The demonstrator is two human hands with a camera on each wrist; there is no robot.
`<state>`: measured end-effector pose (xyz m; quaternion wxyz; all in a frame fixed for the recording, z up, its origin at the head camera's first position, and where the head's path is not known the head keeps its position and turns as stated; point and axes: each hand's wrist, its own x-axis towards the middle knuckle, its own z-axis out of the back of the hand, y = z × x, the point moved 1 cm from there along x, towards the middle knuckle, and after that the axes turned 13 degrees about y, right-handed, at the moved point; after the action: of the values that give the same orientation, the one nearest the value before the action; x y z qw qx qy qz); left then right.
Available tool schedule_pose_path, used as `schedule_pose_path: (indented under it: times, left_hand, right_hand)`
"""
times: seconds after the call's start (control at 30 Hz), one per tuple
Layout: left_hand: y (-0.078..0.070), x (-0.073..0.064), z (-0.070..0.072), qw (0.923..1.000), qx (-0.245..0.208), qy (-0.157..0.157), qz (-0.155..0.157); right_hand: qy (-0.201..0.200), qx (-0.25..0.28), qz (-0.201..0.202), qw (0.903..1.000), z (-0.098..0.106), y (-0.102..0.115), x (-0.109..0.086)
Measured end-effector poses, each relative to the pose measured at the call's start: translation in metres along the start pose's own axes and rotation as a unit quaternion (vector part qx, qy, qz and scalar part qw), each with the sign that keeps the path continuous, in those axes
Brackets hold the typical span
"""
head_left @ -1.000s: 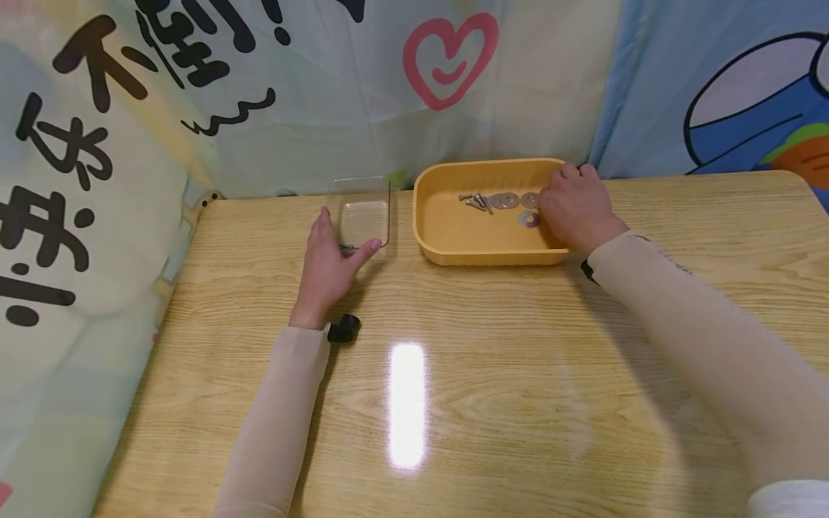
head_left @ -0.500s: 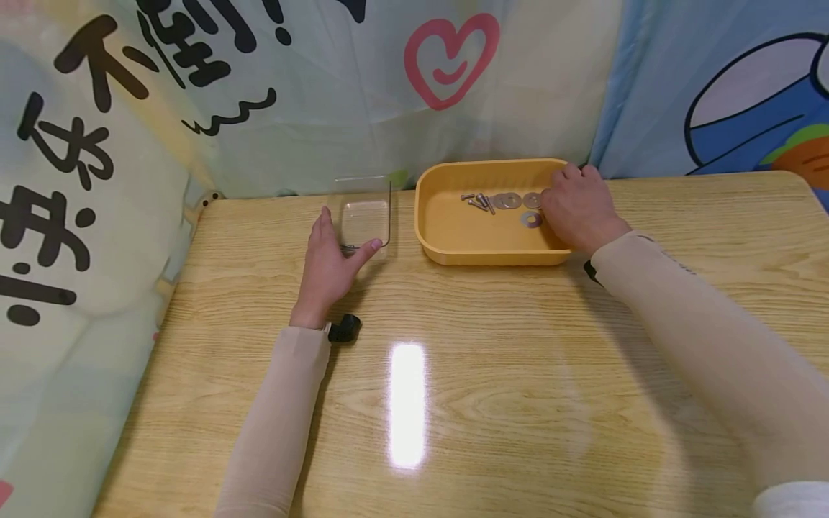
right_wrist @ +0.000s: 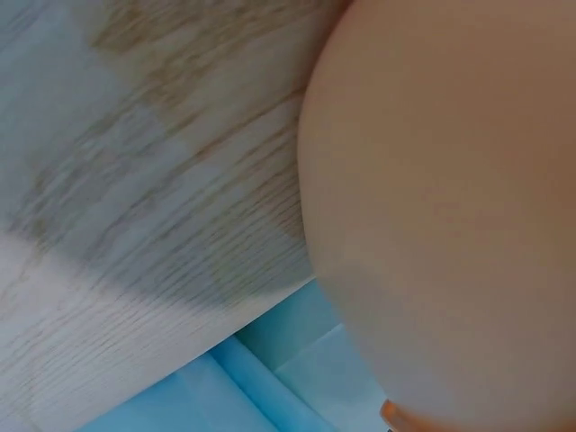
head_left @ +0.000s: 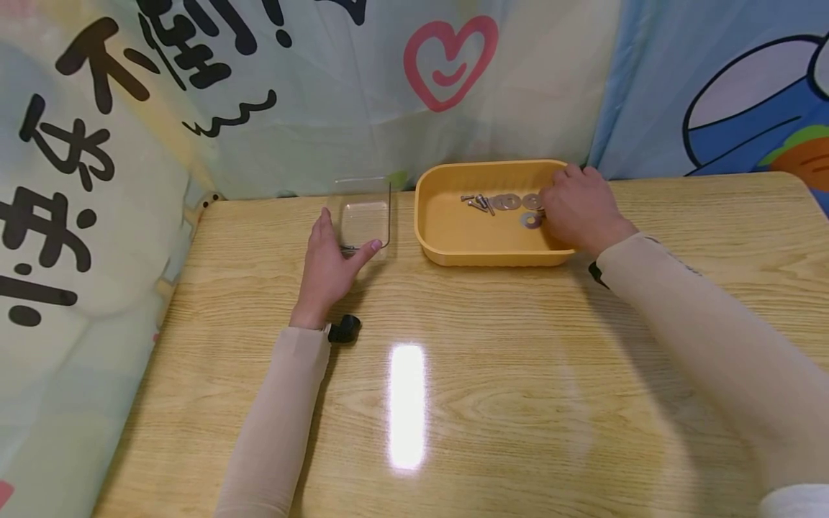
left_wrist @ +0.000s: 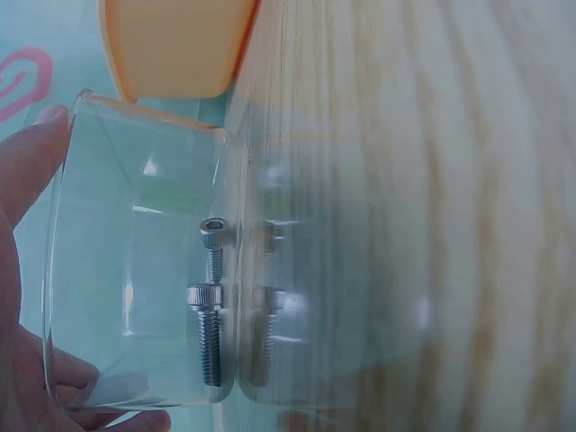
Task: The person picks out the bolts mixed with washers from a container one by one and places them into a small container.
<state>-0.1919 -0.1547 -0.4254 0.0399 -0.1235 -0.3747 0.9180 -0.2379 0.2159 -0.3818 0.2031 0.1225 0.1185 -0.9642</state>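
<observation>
In the head view my left hand [head_left: 327,270] holds a clear plastic box [head_left: 365,216] at its near side, thumb on the right and fingers on the left. The left wrist view shows two socket-head screws [left_wrist: 208,333] inside the clear box. My right hand [head_left: 576,208] reaches into the right end of a yellow tray [head_left: 479,241], with its fingertips hidden from the head camera. Left of that hand lie several washers [head_left: 512,201] and a small heap of screws [head_left: 481,203]. Mostly the hand's blurred skin fills the right wrist view.
Both containers stand at the back of the wooden table [head_left: 492,374], close to a printed cloth curtain [head_left: 324,144]. The tray is a short gap to the right of the box. A bright light reflection [head_left: 406,406] lies on the tabletop.
My right hand and forearm have shifted slightly to the right within the tray's end. The left hand and the clear box have stayed put.
</observation>
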Motion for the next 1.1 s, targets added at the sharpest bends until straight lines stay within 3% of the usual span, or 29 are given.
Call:
schedule_pose_path:
  times: [0.43,0.77,1.1]
  left_hand:
    - [-0.001,-0.001,0.000,1.0000,-0.001,0.000,-0.002]
    - [0.000,-0.001,0.001,1.0000,-0.002,0.001,0.000]
    - [-0.002,-0.002,0.001,1.0000,-0.003,0.002,0.002]
  right_hand:
    - [-0.045,0.023,0.020,0.9985,-0.001,-0.002,-0.001]
    - [-0.032,0.039,0.025,0.9984,0.003,0.002,0.000]
    - [-0.103,0.091,0.035,0.9899,0.005,0.012,-0.004]
